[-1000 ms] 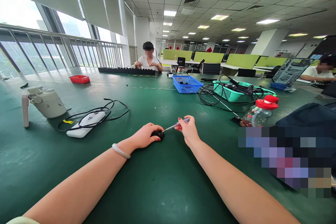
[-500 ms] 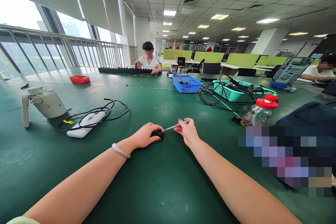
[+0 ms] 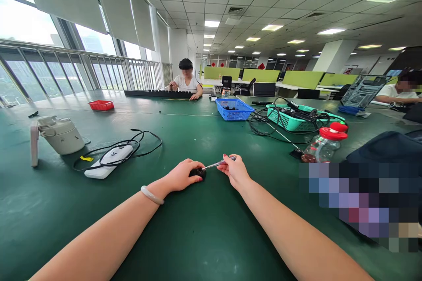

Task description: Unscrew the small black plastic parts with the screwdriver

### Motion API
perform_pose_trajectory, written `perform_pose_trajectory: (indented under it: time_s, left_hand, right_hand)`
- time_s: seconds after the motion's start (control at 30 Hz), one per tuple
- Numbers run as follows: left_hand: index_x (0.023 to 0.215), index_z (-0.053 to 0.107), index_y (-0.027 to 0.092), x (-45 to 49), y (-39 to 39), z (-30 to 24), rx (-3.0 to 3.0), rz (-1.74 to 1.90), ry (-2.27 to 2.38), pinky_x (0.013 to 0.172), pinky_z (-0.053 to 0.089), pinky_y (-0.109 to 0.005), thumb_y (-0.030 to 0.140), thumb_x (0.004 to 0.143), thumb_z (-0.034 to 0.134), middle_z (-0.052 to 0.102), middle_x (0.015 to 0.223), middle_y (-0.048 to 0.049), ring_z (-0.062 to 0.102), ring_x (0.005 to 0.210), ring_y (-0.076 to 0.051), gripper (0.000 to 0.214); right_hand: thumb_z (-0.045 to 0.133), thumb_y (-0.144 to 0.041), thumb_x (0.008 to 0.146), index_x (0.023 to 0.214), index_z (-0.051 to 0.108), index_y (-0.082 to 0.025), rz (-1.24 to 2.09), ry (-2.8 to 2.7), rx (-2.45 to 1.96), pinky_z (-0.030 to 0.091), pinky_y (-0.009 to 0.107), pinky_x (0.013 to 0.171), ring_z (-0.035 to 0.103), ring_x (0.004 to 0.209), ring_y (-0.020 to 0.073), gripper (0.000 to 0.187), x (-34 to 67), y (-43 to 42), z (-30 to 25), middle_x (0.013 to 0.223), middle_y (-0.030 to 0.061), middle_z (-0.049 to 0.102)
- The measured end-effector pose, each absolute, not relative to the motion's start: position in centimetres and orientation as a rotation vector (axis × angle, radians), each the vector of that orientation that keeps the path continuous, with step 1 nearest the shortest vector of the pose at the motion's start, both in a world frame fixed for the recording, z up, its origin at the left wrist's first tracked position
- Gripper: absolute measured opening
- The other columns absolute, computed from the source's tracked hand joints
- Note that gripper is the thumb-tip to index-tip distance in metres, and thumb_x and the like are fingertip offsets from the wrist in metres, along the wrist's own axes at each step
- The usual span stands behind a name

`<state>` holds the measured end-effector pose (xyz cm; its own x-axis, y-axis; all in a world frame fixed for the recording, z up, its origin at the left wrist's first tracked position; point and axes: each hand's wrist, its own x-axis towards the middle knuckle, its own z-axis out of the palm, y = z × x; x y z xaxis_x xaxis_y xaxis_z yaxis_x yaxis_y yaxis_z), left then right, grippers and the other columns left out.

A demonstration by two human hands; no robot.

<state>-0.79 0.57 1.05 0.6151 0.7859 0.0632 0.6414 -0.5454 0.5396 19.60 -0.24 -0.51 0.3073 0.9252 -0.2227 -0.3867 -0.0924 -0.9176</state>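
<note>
Green table (image 3: 198, 237), toward its near edge: the left hand (image 3: 181, 175) cups a black part (image 3: 198, 172) flat on the surface, while the right hand (image 3: 235, 171) pinches a screwdriver (image 3: 219, 163) whose tip meets it. Pressing the part down firmly and keeping the tip seated seems wise. Both grips match half a second ago; only the view has tipped up.

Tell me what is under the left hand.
A small black part shows at its edge, the screwdriver tip against it. The left hand covers the rest, so its shape is hidden.
</note>
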Motion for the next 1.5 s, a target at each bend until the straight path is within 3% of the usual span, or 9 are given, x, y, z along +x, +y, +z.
perform_pose_trajectory:
  time_s: [0.3, 0.57, 1.03, 1.5]
  left_hand:
    - [0.116, 0.06, 0.028, -0.9, 0.9, 0.7, 2.388, 0.424, 1.113, 0.098, 0.044, -0.037, 0.034, 0.081, 0.06, 0.062, 0.112, -0.0047, 0.054, 0.108, -0.023, 0.035]
    - [0.116, 0.06, 0.03, -0.9, 0.9, 0.6, 2.393, 0.419, 1.137, 0.1, 0.044, -0.038, 0.034, 0.081, 0.061, 0.062, 0.109, -0.0043, 0.053, 0.109, -0.023, 0.036]
    - [0.115, 0.061, 0.029, -0.8, 0.8, 0.7, 2.374, 0.421, 1.112, 0.099, 0.043, -0.039, 0.034, 0.081, 0.059, 0.062, 0.109, -0.0053, 0.052, 0.109, -0.024, 0.035]
    - [0.116, 0.06, 0.029, -0.7, 0.5, 1.2, 2.384, 0.372, 1.118, 0.104, 0.041, -0.042, 0.024, 0.08, 0.052, 0.06, 0.111, -0.0056, 0.051, 0.111, -0.025, 0.037]
  right_hand:
    - [0.064, -0.031, 0.079, 0.092, 0.037, -0.025, 0.962, -0.776, -1.109, 0.053, 0.027, 0.058, 0.059, 0.044, 0.0107, 0.032, 19.1, -0.3, -0.3, 0.059, -0.0106, 0.059]
    - [0.058, -0.046, 0.082, 0.098, 0.038, -0.024, 0.629, -1.149, -1.072, 0.05, 0.032, 0.065, 0.063, 0.056, 0.0148, 0.034, 19.2, -1.7, 0.5, 0.068, -0.0051, 0.063]
    - [0.06, -0.044, 0.079, 0.096, 0.037, -0.025, 0.7, -1.023, -1.131, 0.048, 0.031, 0.067, 0.061, 0.053, 0.0144, 0.035, 19.7, -0.8, -0.1, 0.061, -0.0078, 0.061]
    - [0.068, -0.044, 0.069, 0.093, 0.037, -0.025, 0.908, -0.847, -1.12, 0.05, 0.028, 0.056, 0.058, 0.045, 0.0119, 0.043, 20.0, 0.1, -1.0, 0.06, -0.0102, 0.059]
